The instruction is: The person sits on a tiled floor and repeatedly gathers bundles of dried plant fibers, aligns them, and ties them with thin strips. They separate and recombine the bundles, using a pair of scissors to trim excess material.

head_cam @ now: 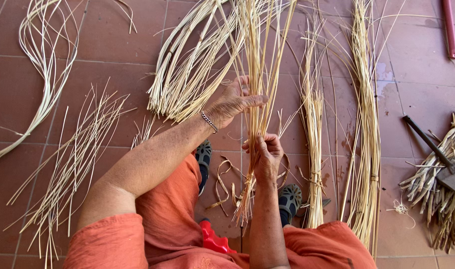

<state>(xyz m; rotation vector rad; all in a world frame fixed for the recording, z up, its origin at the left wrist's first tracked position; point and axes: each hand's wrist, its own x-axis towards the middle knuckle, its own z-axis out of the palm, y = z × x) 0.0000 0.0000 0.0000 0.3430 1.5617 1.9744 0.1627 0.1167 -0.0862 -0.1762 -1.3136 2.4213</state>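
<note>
Looking down through the head camera, I see both hands working one upright bunch of thin pale-yellow straw-like reed strips (256, 99) that rises between the knees and fans out past the top edge of the view. My right hand (267, 155) is clenched around the bunch low down, fingers curled over the stalks, with the ragged lower ends hanging beneath it above the floor. My left hand (233, 102), a silver chain bracelet (209, 122) on its wrist, sits higher on the same bunch, fingers stretched across the strips and thumb pressed on the near side, so it is grasping them loosely rather than fisted. Under the hands lies the reddish-brown tiled floor (113, 45), and I can see orange trousers (170, 214) over the legs and dark perforated clogs (290, 199) on the feet. Just left of the held bunch, a thick curved sheaf of pale cream reeds (182, 84) lies on the tiles. Farther left, loose thin strips (73, 159) are scattered, and a looping cream bundle (43, 65) bends toward the upper corner. To the right, two long tied bundles of yellow straw (364, 149) lie lengthwise. At the far right, a dark metal-bladed tool with a dark handle (437, 154) rests on a heap of thicker greyish stalks (444, 199). A red plastic object (212, 239) peeks out between the thighs.
</note>
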